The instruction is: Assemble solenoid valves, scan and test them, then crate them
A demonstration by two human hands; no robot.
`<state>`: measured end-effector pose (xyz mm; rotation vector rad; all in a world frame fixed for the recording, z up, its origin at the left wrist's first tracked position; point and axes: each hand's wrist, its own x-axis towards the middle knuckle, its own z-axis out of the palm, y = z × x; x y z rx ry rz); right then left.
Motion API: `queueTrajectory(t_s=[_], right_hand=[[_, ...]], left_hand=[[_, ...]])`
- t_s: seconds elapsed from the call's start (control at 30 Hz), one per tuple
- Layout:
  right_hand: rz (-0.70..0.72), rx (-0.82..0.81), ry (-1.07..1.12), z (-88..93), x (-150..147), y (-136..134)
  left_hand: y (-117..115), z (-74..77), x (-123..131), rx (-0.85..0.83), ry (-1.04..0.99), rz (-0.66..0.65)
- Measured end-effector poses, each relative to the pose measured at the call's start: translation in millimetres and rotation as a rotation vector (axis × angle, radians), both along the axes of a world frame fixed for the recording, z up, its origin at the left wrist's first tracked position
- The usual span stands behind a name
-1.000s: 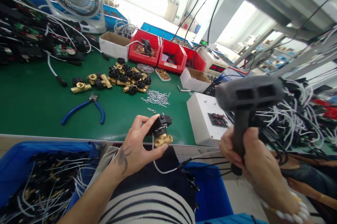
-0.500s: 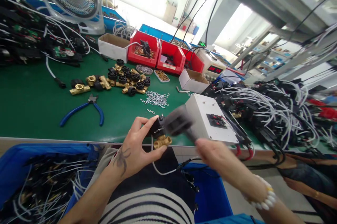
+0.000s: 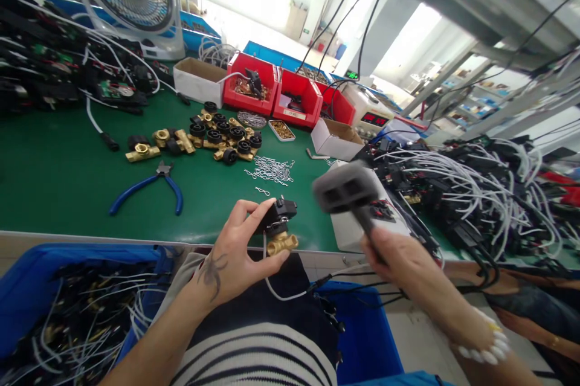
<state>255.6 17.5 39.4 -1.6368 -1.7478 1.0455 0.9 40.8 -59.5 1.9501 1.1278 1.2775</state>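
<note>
Pinches brass valve in left hand fingers above counter edge, black cap turned up toward grey tool; clenches its handle in right hand fingers.

No text can be read. At about one o'clock on the bench, a white meter shows glowing red digits too blurred to make out. The small green display beyond it and the label on a red bin are equally illegible.

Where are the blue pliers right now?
In the head view, the blue pliers lie on the green mat, left of centre, below the brass fittings and left of the wire clips.
</note>
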Motion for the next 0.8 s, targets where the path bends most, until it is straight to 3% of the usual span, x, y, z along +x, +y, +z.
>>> queueTrajectory(t_s=[0.07, 0.13, 0.23, 0.3, 0.43, 0.5, 0.63, 0.8], right_hand=[[-0.124, 0.166, 0.198, 3.2, 1.4, -1.4], [-0.137, 0.195, 0.294, 0.4, 0.2, -3.2], [0.05, -0.049, 0.061, -6.7, -3.0, -4.9], [0.108, -0.114, -0.072, -5.3, -2.9, -5.4], [-0.107, 0.139, 0.149, 3.1, -2.0, -5.9], [-0.096, 0.137, 0.128, 1.2, -5.0, -5.5], [0.098, -0.047, -0.181, -2.0, -7.6, -4.9], [-0.057, 0.173, 0.078, 0.7, -0.3, -5.4]], left_hand=[[0.2, 0.2, 1.1, 0.022, 0.029, 0.001], [0.4, -0.2, 2.4, 0.037, 0.036, 0.013], [0.5, -1.8, 3.9, 0.039, 0.026, 0.02], [0.6, -3.4, 4.4, 0.041, 0.023, 0.02], [0.7, -4.3, 4.5, 0.064, 0.022, 0.032], [0.6, -2.5, 4.4, 0.054, 0.037, 0.02], [2.0, 0.0, 6.3, 0.035, 0.034, 0.017], [4.6, -5.0, 5.3, 0.069, 0.04, 0.049]])
